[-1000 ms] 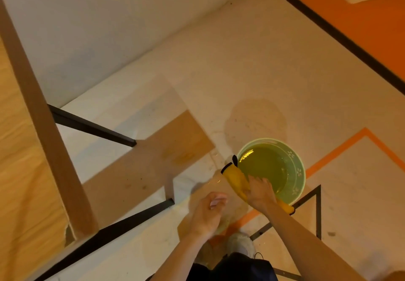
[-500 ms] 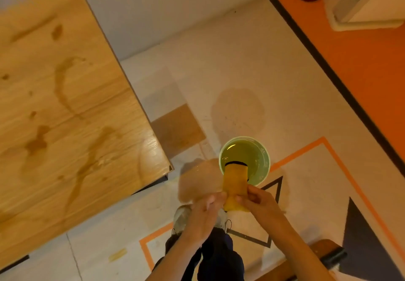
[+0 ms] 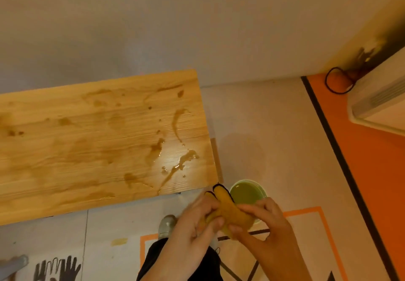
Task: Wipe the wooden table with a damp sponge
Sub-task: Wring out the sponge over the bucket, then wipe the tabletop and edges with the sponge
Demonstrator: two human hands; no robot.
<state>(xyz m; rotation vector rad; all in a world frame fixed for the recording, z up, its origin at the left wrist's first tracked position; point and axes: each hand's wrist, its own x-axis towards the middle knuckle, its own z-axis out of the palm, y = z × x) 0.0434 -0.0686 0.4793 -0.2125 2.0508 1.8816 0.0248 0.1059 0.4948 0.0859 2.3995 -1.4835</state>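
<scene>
Our fingers (image 3: 215, 221) on both the left hand (image 3: 192, 228) and right hand (image 3: 260, 221) curled tight round the yellow sponge (image 3: 228, 208), held over the green bowl (image 3: 248, 193), probably so drips fell there. Its long axis ran from our hands up-left, dark-edged end toward the stained wooden table (image 3: 87, 144).

The wooden table (image 3: 98, 144) runs off the left edge, its legs hidden beneath the top. The sponge (image 3: 230, 210) is half buried — both hands cover its near end. The green bowl (image 3: 248, 190) is partly masked behind them.
</scene>
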